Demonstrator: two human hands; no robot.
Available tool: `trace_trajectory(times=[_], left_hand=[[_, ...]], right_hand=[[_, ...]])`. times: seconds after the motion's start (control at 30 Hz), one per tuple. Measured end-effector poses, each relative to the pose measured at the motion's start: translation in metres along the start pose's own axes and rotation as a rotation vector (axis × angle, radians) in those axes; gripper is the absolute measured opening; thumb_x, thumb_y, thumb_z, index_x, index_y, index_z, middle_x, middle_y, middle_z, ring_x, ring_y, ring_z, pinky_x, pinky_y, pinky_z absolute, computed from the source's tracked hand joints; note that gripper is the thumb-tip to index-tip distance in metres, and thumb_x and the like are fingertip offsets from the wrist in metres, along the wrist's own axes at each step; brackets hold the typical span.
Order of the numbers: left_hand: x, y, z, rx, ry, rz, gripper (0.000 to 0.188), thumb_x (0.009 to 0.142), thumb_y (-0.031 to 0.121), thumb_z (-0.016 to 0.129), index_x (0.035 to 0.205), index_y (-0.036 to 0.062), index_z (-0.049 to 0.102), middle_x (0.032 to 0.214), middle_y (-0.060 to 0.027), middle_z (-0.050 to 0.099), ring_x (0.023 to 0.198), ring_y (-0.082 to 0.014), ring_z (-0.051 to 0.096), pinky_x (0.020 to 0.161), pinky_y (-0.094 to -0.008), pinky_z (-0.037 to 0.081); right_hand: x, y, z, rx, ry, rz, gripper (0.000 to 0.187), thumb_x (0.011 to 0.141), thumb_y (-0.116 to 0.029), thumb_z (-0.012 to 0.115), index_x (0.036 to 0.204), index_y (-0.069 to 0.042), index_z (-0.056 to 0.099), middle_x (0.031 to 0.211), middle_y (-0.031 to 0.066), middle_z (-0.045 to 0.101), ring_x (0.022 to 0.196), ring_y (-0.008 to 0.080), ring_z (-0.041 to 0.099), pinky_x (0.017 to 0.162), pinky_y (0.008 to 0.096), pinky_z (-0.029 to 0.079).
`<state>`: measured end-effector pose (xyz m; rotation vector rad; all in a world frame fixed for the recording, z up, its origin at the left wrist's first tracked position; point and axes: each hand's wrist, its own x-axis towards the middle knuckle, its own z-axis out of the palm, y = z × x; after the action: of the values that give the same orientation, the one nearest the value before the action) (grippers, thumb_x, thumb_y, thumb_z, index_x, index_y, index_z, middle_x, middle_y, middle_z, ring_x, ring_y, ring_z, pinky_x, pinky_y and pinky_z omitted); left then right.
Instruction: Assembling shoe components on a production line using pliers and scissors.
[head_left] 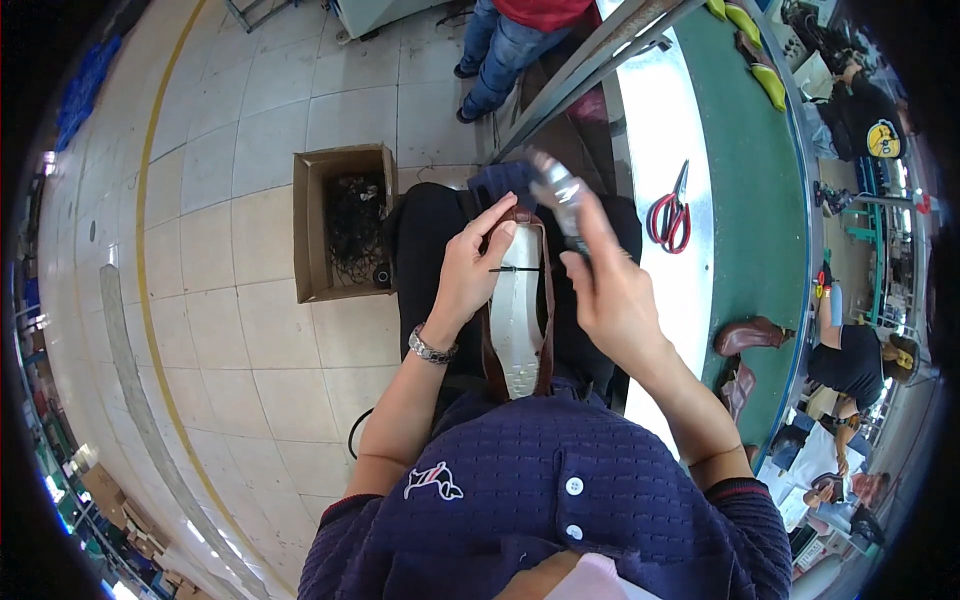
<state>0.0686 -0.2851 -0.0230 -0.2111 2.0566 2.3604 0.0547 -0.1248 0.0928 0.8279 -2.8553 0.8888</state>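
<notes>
My left hand [468, 270] grips brown leather shoe [518, 310], pale underside [519, 345] up, thin black strip [513, 269] across; right hand [617, 300] clenches blurred silvery tool [564, 191].

Shoe [517, 320] (dial centre): sole up over the lap, its length running from 12 to 6 o'clock.
Left hand [468, 275]: at 11 o'clock, fingers on the shoe's far end.
Right hand [617, 300]: at 3 o'clock, apart from the shoe.
Tool [567, 202]: in the right hand, at 1 o'clock.
Box [308, 230]: on the floor [270, 330], at 10 o'clock; a heap [350, 225] inside.
Scissors [679, 198]: on the ledge [655, 110], at 2 o'clock.
Belt [735, 220]: beyond the ledge, bearing footwear [750, 335] at 3 o'clock.
Standing person [500, 55]: at 12 o'clock.
</notes>
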Motion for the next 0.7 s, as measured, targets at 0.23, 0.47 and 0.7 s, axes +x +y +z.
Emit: trace_trajectory(times=[0.23, 0.47, 0.7], left_hand=[[-0.004, -0.001, -0.004, 0.013, 0.0, -0.105, 0.037, 0.096, 0.02, 0.057, 0.128, 0.0007, 0.057, 0.123, -0.0119, 0.064, 0.108, -0.0155, 0.06, 0.094, -0.0267, 0.044], [-0.006, 0.007, -0.003, -0.086, -0.07, -0.16, 0.042, 0.095, 0.014, 0.057, 0.135, 0.0016, 0.051, 0.125, -0.0093, 0.06, 0.112, -0.0149, 0.057, 0.097, -0.026, 0.042], [-0.045, 0.015, -0.022, -0.555, -0.139, -0.487, 0.074, 0.089, 0.015, 0.061, 0.152, 0.0066, 0.021, 0.146, -0.01, 0.039, 0.127, -0.0167, 0.044, 0.103, -0.0296, 0.036]], right_hand=[[0.018, -0.005, -0.025, -0.139, -0.409, 0.098, 0.068, 0.092, -0.01, 0.057, 0.151, -0.019, 0.023, 0.083, 0.0208, 0.066, 0.066, 0.0357, 0.066, 0.058, 0.0415, 0.052], [0.008, 0.023, -0.007, -0.243, -0.599, 0.181, 0.069, 0.091, -0.009, 0.057, 0.151, -0.019, 0.023, 0.082, 0.0205, 0.066, 0.068, 0.036, 0.066, 0.06, 0.0447, 0.053], [0.013, 0.015, -0.011, 0.004, -0.163, -0.142, 0.07, 0.091, -0.009, 0.056, 0.151, -0.022, 0.022, 0.08, 0.0202, 0.066, 0.066, 0.0358, 0.065, 0.057, 0.0433, 0.052]])
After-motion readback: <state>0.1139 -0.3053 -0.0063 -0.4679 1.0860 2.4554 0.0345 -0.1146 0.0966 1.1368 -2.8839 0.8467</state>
